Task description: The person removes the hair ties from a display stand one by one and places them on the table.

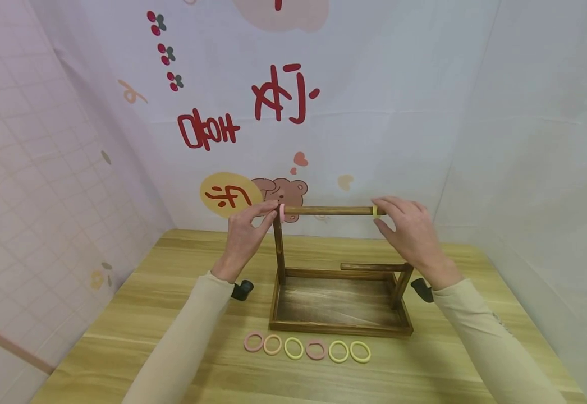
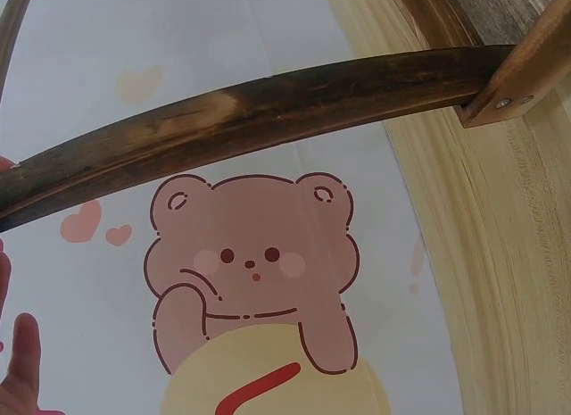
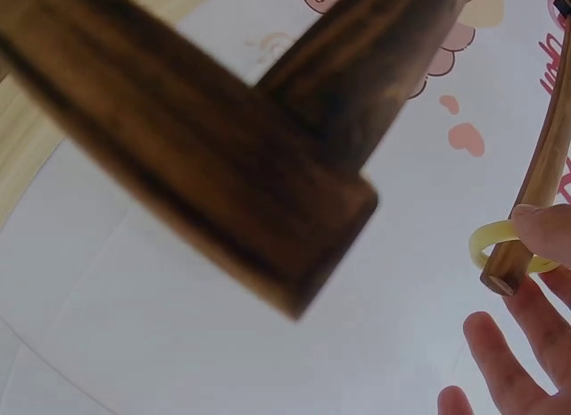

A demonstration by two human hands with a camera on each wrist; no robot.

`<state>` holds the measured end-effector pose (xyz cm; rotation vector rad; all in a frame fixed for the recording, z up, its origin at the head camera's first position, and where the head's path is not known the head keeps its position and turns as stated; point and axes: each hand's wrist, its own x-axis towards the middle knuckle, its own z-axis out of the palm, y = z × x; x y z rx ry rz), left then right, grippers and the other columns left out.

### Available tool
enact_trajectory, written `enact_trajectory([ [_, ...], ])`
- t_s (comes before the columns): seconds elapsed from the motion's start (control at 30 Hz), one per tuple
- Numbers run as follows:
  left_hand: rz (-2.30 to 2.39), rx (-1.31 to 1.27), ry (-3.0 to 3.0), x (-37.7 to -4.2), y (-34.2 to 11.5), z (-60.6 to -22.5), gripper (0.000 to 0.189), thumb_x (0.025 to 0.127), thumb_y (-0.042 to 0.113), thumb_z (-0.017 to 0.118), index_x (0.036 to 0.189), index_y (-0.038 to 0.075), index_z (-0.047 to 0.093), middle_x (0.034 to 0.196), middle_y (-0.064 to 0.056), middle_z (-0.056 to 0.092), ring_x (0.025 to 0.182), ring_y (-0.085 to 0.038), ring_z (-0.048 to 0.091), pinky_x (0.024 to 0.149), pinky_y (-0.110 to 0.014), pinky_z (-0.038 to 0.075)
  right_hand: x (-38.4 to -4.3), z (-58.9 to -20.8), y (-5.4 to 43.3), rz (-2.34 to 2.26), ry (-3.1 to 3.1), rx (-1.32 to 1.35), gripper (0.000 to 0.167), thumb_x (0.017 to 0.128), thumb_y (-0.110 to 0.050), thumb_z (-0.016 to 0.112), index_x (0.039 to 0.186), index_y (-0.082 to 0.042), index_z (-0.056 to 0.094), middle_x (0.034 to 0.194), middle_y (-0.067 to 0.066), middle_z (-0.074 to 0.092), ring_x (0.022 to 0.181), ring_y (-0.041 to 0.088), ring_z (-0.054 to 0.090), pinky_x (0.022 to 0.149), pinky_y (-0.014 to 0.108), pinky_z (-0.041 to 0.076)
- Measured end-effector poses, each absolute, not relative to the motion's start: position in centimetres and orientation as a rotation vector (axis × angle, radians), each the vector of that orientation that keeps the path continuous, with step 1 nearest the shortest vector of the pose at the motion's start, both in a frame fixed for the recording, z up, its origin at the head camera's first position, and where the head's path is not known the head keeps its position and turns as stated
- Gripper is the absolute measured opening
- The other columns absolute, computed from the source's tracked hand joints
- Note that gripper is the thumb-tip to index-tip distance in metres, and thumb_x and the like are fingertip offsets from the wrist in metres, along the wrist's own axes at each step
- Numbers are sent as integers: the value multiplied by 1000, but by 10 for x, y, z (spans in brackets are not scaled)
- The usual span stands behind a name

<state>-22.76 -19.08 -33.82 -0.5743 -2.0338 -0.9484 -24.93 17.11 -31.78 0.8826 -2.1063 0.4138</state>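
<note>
A wooden rack [image 1: 341,328] has a tray base, a tall post on the left and two horizontal rods. My left hand [image 1: 245,233] pinches the top of the tall post [image 1: 279,247], right beside a pink ring [image 1: 281,213] on the upper rod [image 1: 329,211]. In the left wrist view only fingertips [image 2: 27,352] show at the left edge. My right hand [image 1: 407,230] pinches a yellow ring [image 3: 489,238] between thumb and fingers, around the free right end of the upper rod. The lower rod [image 1: 371,267] extends left from the short right post, below my right hand.
Several pink, peach and yellow rings, among them a yellow ring [image 1: 360,352], lie in a row before the rack on the wooden table [image 1: 137,331]. Dark wrist-mounted pieces [image 1: 243,290] show beside both wrists. A printed cloth [image 1: 374,112] hangs behind.
</note>
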Motion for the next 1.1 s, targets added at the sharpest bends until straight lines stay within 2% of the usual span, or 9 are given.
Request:
enact_trajectory([
  [0.8, -960, -585, -2026, -228, -191, -338, 22, 94, 6, 77, 115, 2, 78, 117, -13, 76, 95, -31, 77, 89, -48, 59, -247, -319, 186, 414, -2101, 868, 52, 80, 2, 86, 129, -1, 70, 124, 18, 71, 109, 40, 68, 90, 61, 51],
  [1.1, -947, -585, -2013, -230, -191, -339, 22, 93, 7, 78, 115, 2, 78, 116, -13, 76, 94, -30, 77, 86, -48, 60, -242, -315, 198, 474, -2059, 869, 49, 79, 5, 84, 126, 2, 70, 118, 20, 71, 103, 43, 68, 88, 57, 54],
])
